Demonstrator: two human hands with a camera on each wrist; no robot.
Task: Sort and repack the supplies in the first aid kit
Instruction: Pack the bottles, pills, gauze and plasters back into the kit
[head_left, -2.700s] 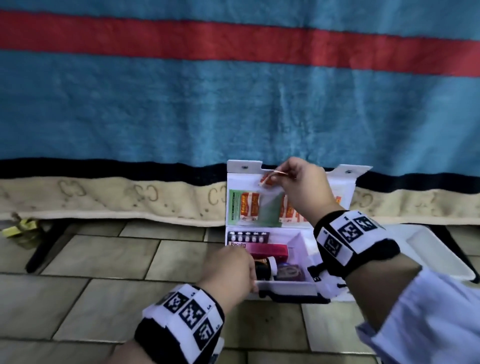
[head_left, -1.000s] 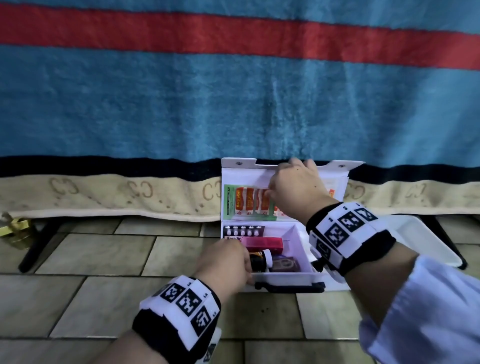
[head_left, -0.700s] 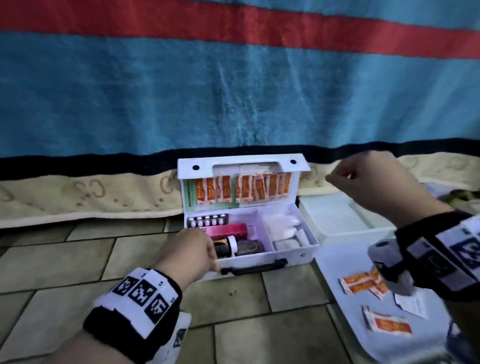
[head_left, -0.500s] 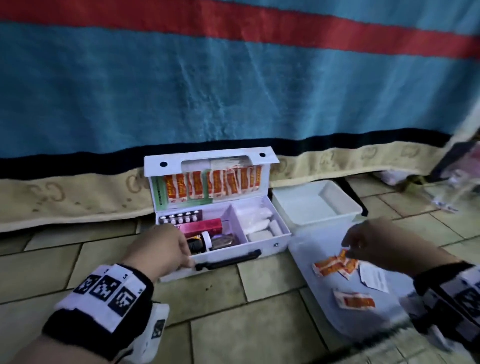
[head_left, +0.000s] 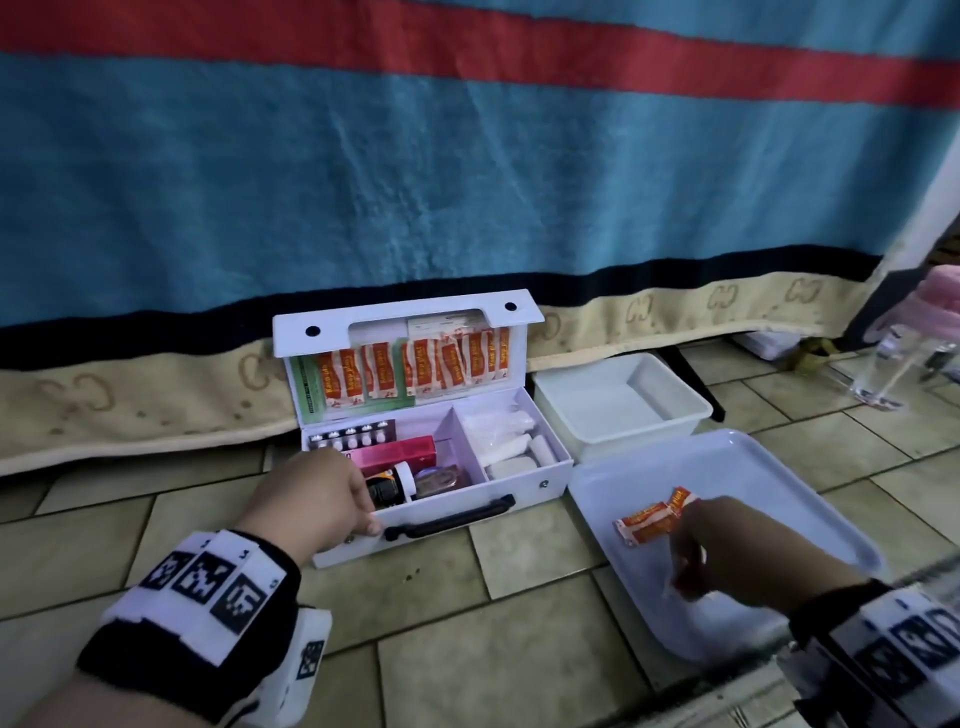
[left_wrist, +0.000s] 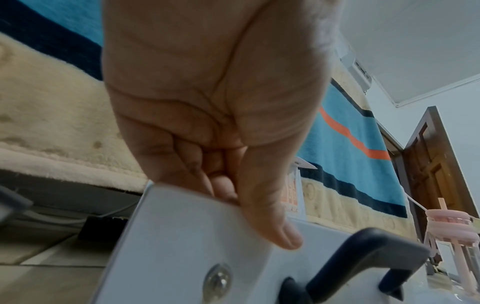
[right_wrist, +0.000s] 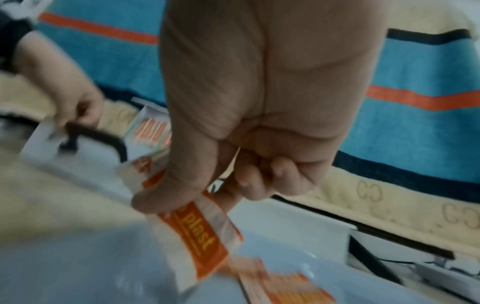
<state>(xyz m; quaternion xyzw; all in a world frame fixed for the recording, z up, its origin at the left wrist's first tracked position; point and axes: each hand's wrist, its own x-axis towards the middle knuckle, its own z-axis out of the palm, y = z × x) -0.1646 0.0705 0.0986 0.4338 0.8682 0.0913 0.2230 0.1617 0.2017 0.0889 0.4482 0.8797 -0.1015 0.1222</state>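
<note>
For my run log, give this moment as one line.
left hand grips kit front | right hand pinches plaster packet over tray

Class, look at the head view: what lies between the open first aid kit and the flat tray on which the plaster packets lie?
Only bare floor tile separates first aid kit from tray; the head view shows it.

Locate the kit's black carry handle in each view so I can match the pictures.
Head: black handle centre, on the kit's front wall, right of the left hand.
Left wrist: lower right, below the thumb.
Right wrist: left of centre, blurred.
Shared landmark: orange-striped blue blanket.
</note>
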